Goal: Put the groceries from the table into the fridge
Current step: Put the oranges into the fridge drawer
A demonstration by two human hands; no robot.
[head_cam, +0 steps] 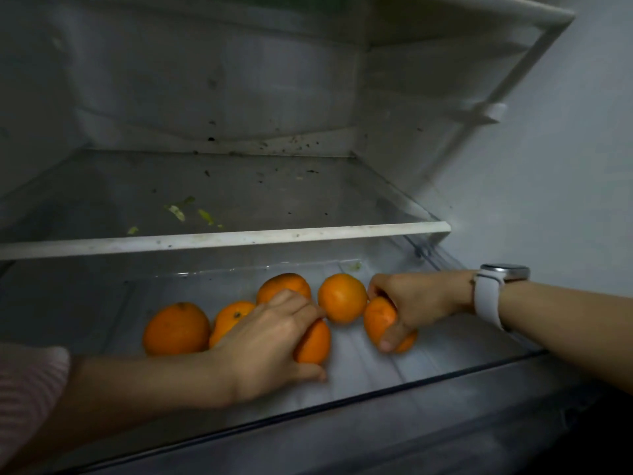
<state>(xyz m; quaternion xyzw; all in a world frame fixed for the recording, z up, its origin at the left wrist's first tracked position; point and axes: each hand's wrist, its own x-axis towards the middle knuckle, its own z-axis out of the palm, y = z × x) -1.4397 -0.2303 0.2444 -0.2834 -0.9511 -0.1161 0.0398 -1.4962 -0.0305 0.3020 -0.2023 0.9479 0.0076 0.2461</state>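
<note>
Several oranges lie in the clear drawer (445, 368) at the bottom of the open fridge. My left hand (270, 341) grips one orange (315, 342) at the drawer's middle. My right hand (411, 301), with a white watch on its wrist, grips another orange (378, 320) to the right. Loose oranges sit behind and beside them: a big one (176, 329) at the left, one (229, 318) partly hidden by my left hand, one (286, 284) behind it, and one (342, 298) between my hands.
A glass shelf (239, 236) with a white front edge lies just above the drawer, strewn with green scraps and dark crumbs. Another shelf (479, 15) hangs higher up. The fridge's right wall (548, 166) is close to my right arm.
</note>
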